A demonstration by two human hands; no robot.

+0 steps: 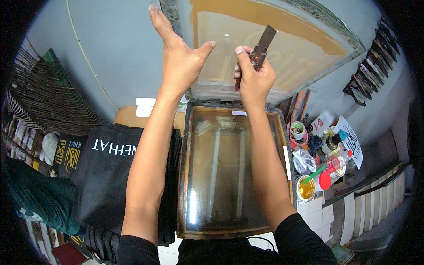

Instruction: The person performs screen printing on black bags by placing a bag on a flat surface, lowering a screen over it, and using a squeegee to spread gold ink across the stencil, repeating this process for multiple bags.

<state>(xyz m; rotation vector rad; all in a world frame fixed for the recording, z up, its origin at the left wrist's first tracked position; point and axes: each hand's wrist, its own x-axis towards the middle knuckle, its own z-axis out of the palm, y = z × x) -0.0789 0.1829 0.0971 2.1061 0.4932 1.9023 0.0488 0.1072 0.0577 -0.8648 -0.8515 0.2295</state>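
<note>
A large screen-printing frame (343,26) stands tilted up at the back, its pale mesh bordered by an orange-brown band, with faint lettering shapes in the middle. My left hand (182,55) is at the frame's left edge, fingers stretched upward and thumb apart, holding nothing; whether it touches the frame I cannot tell. In front of the mesh, my right hand (256,81) is closed around a worn utility knife (263,44). The knife's broad dark blade points up and right, and its reddish lower end shows below my fingers. Under my forearms lies a glass-topped box (226,176) with two tubes inside.
A stack of black printed fabric pieces (104,185) lies to the left. On the right stand a tub of yellow ink (306,189) with a green stick, a red-lidded jar (324,180), and several bottles. Dark squeegee-like tools (373,64) hang on the right wall.
</note>
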